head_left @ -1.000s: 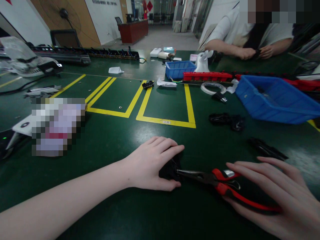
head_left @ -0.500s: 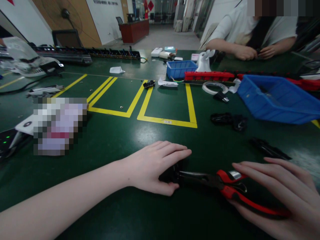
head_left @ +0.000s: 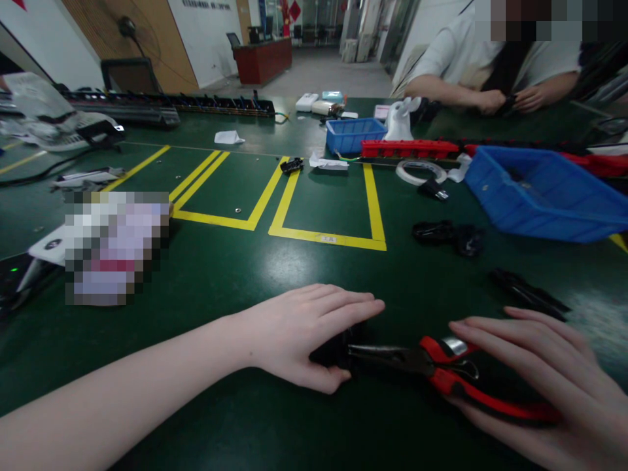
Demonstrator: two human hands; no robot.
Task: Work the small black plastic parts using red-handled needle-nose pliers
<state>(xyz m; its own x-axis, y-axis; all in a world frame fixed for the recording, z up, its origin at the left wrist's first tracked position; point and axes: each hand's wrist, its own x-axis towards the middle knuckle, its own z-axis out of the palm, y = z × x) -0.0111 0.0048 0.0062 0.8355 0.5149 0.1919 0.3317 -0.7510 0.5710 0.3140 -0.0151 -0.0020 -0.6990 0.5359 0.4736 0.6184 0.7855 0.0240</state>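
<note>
My left hand (head_left: 318, 337) curls over a small black part (head_left: 336, 350), thumb on the near side and fingers on the far side. Much of that part is hidden under the palm and dark against the table. In my right hand (head_left: 534, 373) is a pair of needle-nose pliers (head_left: 436, 360) with red and black handles. Their long jaws point left, and the tips touch the black part beside my left thumb. The fingers of my right hand lie along the upper handle, with the thumb side below the lower one.
Black parts (head_left: 449, 235) and a long black piece (head_left: 530, 292) lie to the right, near a large blue bin (head_left: 544, 193). A smaller blue bin (head_left: 356, 134), a tape roll (head_left: 420, 172) and red strips (head_left: 409, 149) stand farther back. A phone on a stand (head_left: 118, 252) is left. Another person sits opposite.
My left hand has shifted slightly right and nearer to me with the black part. The pliers and my right hand have moved a little left.
</note>
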